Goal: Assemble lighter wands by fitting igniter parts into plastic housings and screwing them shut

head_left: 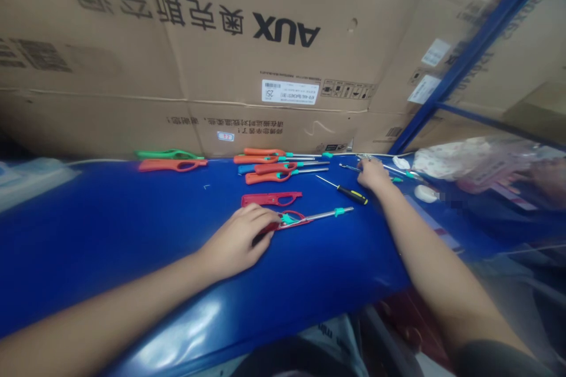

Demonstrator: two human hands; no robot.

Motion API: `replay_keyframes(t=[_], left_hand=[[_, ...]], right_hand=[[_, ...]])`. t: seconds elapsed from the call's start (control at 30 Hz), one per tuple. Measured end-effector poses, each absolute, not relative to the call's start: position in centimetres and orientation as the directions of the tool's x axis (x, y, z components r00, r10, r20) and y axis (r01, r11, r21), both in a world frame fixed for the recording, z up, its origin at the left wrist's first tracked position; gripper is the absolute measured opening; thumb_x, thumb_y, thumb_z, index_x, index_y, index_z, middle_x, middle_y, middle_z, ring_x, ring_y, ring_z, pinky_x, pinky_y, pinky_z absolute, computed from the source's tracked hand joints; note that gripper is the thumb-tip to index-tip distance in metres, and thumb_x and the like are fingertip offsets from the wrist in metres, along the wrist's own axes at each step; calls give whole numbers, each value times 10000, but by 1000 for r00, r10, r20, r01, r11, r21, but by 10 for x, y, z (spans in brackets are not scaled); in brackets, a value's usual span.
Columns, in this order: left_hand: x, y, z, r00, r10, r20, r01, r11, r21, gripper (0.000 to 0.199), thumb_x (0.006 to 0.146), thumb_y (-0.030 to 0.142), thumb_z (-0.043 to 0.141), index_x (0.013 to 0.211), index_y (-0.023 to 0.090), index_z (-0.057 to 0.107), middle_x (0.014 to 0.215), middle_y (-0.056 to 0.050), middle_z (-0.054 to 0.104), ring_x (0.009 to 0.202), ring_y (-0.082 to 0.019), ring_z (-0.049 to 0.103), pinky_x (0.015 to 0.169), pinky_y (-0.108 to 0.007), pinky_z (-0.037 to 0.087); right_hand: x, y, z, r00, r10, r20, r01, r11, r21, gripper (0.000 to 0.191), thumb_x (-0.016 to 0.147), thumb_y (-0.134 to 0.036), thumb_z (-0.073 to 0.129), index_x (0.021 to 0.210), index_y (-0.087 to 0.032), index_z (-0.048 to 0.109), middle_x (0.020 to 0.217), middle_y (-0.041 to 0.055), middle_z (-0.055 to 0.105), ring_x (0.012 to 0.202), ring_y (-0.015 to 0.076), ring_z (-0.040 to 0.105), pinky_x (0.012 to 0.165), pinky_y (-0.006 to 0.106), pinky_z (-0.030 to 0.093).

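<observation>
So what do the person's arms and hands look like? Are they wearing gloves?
No gloves! The left hand and right hand are both bare. Both forearms are bare too, with no watch or bracelet showing. A dark sleeve shows high on the right arm; no sleeve shows on the left.

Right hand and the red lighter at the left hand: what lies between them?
In the head view, a yellow-and-black screwdriver lies between the right hand and the red lighter.
</observation>
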State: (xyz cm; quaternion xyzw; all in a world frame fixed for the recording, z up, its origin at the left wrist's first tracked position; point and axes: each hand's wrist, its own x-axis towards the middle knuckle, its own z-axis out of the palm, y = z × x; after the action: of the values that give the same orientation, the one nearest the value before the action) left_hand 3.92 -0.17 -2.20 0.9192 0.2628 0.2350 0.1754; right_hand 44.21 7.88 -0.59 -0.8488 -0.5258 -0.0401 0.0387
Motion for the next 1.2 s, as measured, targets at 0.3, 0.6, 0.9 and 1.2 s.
replay_keyframes(t=[0.3,0.6,0.9,1.2], left_hand=[[39,-2,-22,751,565,342,398,-800,449,300,933,129,520,1198,229,617,1219,-60,678,1139,-242,589,1004,-442,484],[40,-1,-23,750,556,359,384,-807,449,301,930,125,522,1197,228,615,1208,-61,683,1132,-239,592,995,-432,485],[38,-3,-22,750,563,347,390,-800,456,288,940,140,513,1188,235,623,1186,-57,687,1124,-234,593,1000,-426,481],[40,-3,-20,744,581,330,420,-791,446,312,910,185,571,1214,235,622,1209,-67,682,1142,-254,596,1002,-455,491]], right_hand=[[440,81,-14,373,907,196,928,-363,-86,601,882,-271,484,1473,-166,446,1554,150,407,1375,359,409,1101,548,400],[449,86,-26,455,857,242,889,-424,-170,514,916,-394,428,1378,-217,564,1544,159,415,1420,417,330,1121,738,201],[446,85,-22,446,821,357,885,-344,-314,268,785,-302,557,989,-173,675,1261,172,622,1269,373,493,1130,703,206],[428,77,10,410,768,491,817,-70,-572,62,737,-259,531,776,-214,515,844,66,651,833,222,622,872,395,507]])
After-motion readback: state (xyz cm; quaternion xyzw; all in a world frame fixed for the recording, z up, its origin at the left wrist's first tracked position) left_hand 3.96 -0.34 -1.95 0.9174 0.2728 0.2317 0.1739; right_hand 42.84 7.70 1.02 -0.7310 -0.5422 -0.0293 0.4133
